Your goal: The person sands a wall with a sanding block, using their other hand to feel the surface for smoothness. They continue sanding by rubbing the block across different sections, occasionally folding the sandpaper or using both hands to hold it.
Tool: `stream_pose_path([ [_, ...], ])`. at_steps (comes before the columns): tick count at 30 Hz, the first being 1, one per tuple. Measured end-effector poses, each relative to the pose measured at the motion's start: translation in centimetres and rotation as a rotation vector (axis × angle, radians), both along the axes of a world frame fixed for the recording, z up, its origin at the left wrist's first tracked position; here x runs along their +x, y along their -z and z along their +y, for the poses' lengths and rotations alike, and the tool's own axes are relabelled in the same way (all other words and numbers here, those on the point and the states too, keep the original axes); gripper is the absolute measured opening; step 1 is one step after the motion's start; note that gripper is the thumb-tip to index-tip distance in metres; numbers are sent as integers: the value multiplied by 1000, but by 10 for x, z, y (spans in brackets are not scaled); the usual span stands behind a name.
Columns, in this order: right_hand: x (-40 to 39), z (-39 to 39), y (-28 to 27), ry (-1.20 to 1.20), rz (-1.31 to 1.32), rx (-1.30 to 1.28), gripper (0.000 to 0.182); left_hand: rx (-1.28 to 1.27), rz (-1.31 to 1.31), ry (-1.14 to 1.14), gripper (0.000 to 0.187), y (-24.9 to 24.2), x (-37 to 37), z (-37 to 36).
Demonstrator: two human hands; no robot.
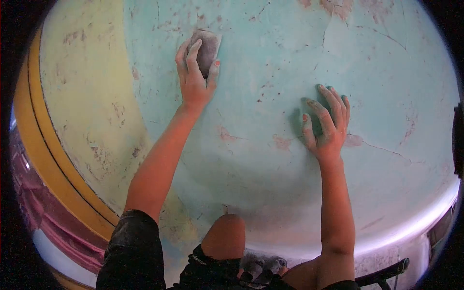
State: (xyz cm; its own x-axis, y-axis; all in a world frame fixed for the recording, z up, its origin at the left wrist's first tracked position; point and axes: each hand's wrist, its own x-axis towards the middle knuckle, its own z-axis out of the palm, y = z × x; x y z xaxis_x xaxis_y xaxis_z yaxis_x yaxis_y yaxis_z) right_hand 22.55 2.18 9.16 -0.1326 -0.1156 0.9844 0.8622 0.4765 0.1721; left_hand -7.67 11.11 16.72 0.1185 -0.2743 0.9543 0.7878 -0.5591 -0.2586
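Observation:
A folded piece of sandpaper [209, 52], dark grey-brown with a paler edge, lies against the painted wall [261, 63]. My left hand [195, 77] grips it, fingers along its left side and thumb at its lower right. Farther right, my right hand [328, 121] holds nothing; its fingers are apart and bent, with the fingertips at the wall. Pale dust coats the fingers of both hands. The wall is mostly light turquoise, with cracks and chipped patches around the hands.
A yellowish wall band [87, 96] and an orange-yellow frame [36, 92] run down the left. Beyond the frame hangs dark red cloth [63, 229]. My bent knee [224, 237] is close to the wall, and a black bar [386, 271] sits at lower right.

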Motion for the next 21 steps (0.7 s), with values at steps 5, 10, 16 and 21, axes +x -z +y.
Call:
stream_pose_path([
  [5,0,-1,1,9,0,-7,32,10,39,5,62,12,1,-4],
  [10,0,-5,-1,-3,8,-11,32,11,45,108,62,41,21,-56],
  [16,-2,-6,-1,-12,12,-26,31,-222,-123,594,64,77,42,-110],
  [21,-1,-5,0,-23,17,-44,31,-510,-422,897,65,84,44,-119],
])
